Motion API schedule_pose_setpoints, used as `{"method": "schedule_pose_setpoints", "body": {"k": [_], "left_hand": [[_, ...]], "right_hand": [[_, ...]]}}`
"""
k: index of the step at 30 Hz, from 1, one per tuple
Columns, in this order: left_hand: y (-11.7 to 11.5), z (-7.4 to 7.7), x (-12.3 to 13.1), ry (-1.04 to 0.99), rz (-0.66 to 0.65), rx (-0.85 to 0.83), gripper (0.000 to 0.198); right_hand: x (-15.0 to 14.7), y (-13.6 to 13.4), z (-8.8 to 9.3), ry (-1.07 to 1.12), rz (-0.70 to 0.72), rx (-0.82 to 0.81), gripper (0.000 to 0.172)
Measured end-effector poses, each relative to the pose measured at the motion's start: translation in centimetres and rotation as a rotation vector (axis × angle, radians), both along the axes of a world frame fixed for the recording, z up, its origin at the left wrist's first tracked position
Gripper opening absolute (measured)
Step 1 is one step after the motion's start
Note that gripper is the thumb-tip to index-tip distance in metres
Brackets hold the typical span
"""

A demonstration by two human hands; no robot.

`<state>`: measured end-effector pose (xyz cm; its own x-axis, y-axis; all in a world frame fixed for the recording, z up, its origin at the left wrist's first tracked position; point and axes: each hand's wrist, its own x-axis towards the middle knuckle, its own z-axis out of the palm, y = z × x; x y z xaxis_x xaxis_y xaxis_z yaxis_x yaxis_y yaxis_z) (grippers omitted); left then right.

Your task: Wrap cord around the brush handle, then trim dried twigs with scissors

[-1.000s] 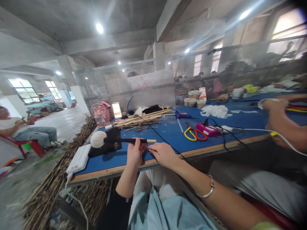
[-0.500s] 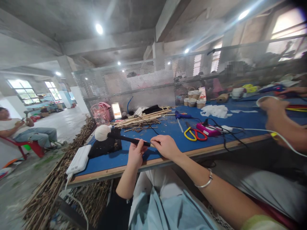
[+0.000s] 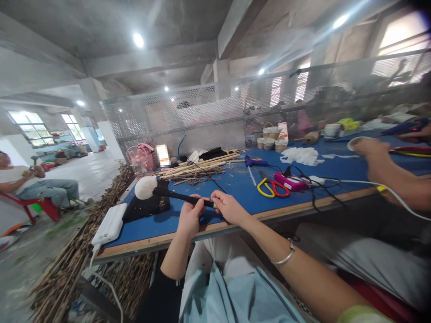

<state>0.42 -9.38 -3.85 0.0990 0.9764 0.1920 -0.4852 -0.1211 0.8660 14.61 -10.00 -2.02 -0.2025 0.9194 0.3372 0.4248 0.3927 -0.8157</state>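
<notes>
A stick with a round white head and a black-wrapped shaft lies nearly level above the table's front edge, its head to the left. My left hand is closed around the shaft near its right end, thumb on top. At the tip of that end, my right hand pinches with thumb and fingers; the tip itself is mostly hidden. Under the head and shaft, a black cloth is spread on the blue tabletop.
Scissors with yellow and red handles, a blue glue gun and a purple box with cables lie to the right. Wooden sticks lie behind. A white power bank sits front left. A co-worker's arm reaches in at right.
The stick's white head has shifted slightly right, and my fingers have moved a little along its right end. The co-worker's hand at the right has moved left.
</notes>
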Motion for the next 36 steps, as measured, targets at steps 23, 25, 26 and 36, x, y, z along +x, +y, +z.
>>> {"method": "schedule_pose_setpoints", "body": {"k": [23, 25, 26, 36], "left_hand": [[0.0, 0.5, 0.4, 0.071, -0.01, -0.058, 0.054], [0.0, 0.1, 0.3, 0.113, -0.04, 0.01, 0.063], [-0.1, 0.0, 0.3, 0.12, -0.046, 0.028, 0.063], [-0.3, 0.3, 0.6, 0.118, -0.014, 0.001, 0.053]], "right_hand": [[-1.9, -0.4, -2.8, 0.16, -0.208, 0.191, 0.023], [-1.9, -0.4, -2.7, 0.153, -0.208, 0.202, 0.023], [-2.0, -0.4, -2.7, 0.157, -0.206, 0.201, 0.023], [-2.0, -0.6, -2.5, 0.155, -0.246, 0.219, 0.024]]}}
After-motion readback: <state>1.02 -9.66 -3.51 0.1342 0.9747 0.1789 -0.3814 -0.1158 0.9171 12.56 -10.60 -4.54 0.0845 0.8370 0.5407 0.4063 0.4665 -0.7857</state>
